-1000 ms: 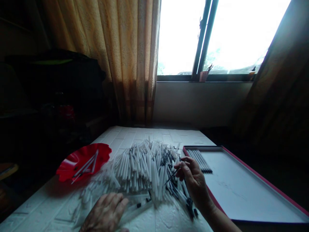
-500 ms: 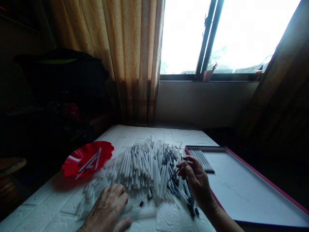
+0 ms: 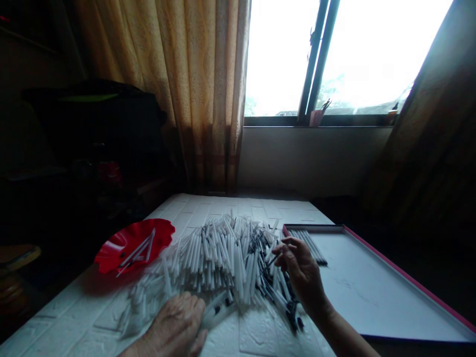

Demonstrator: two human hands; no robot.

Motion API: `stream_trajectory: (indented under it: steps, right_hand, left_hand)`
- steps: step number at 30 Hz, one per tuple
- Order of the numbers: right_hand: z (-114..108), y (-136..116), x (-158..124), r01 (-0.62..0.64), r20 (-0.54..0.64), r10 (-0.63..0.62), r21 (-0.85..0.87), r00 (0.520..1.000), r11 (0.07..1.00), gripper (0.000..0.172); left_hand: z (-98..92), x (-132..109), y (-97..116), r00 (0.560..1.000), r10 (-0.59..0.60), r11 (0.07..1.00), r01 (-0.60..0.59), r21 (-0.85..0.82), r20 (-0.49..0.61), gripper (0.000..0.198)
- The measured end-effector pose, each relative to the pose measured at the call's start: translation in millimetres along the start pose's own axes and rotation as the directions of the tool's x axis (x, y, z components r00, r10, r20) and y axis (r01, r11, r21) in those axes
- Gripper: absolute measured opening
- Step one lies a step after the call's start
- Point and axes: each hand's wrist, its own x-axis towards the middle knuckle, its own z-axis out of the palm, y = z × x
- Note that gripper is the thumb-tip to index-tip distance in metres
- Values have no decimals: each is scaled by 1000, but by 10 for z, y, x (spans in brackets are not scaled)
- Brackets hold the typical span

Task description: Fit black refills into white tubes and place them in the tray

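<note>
A large heap of clear and whitish plastic tubes (image 3: 219, 253) covers the middle of the table, with dark-tipped pieces (image 3: 271, 287) along its right side. My left hand (image 3: 178, 320) is low at the heap's front edge, fingers curled together. A blurred clear plastic tube (image 3: 219, 308) slants up and right from its fingertips, and my left hand seems closed on it. Over the heap's right side, my right hand (image 3: 299, 265) pinches a thin dark rod (image 3: 268, 266) pointing down-left. Small black caps (image 3: 300, 323) lie near its wrist.
At the left stands a wavy-edged red bowl (image 3: 136, 243) with a few tubes inside. A shallow pink-edged tray (image 3: 394, 267) on the right holds a row of dark-ended tubes (image 3: 309, 246). Behind the white brick-patterned table (image 3: 256, 332) are a curtain (image 3: 204, 89) and a window.
My left hand has shifted slightly right and its fingers are more curled; the clear tube beside it now tilts upward. My right hand has barely moved. The view has shifted slightly.
</note>
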Motion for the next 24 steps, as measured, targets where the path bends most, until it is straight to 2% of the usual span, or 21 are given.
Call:
stream_trajectory:
  steps: [3,7,13,15,20,24]
  right_hand:
    - [-5,15,-4,-3,18,3,-6,1000,1000,12]
    - [-10,14,-12,1,27,-1,-21,1000,1000,12]
    - [-14,23,-24,0,34,1,-39,999,999,14]
    - [-17,32,-25,-1,38,3,-49,999,999,14]
    - [-20,44,-21,12,33,-9,-75,999,997,16]
    - [-19,40,-22,26,34,-23,-95,999,995,16]
  left_hand:
    - [125,-18,-16,998,-10,999,9,-31,-56,32]
    - [143,22,-9,1000,-26,987,27,-159,10,35]
    - [-133,139,108,973,-55,983,92,-157,225,34]
    - [-212,149,105,963,-56,982,101,-160,264,33]
    - [-490,241,-7,978,-80,959,129,-253,192,25]
    - [-768,570,-146,977,-154,960,183,-209,151,21]
